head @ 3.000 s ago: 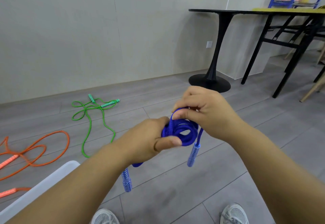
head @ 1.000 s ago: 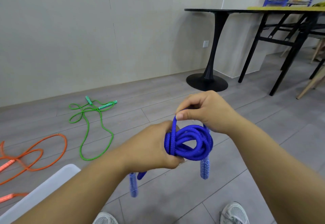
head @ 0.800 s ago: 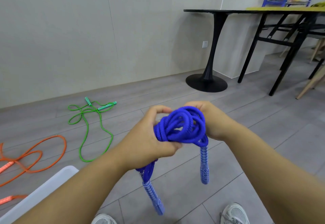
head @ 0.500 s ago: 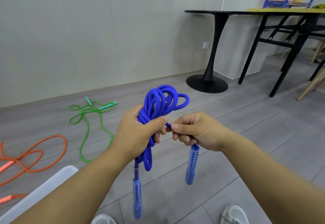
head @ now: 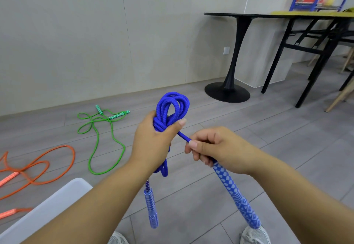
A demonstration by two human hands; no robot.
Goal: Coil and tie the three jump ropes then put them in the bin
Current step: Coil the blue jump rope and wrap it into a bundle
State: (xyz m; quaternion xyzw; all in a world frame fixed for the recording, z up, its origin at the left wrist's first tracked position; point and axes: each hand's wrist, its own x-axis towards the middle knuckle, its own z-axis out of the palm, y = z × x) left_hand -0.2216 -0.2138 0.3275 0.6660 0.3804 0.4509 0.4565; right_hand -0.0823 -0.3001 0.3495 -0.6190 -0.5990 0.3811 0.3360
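So, the fingers and thumb of the left hand (head: 153, 146) were wrapped tight around the coiled blue jump rope (head: 172, 104), with its loops poking up above the fist. The right hand (head: 216, 148) pinched one strand just beside it, fingers curled over the top of one blue handle (head: 239, 197). The second handle (head: 151, 207) dangled below. That made three ropes total: the green jump rope (head: 95, 134) and the orange jump rope (head: 47, 163) lay loose on the floor (head: 268, 128) beyond the one white bin (head: 47, 211).
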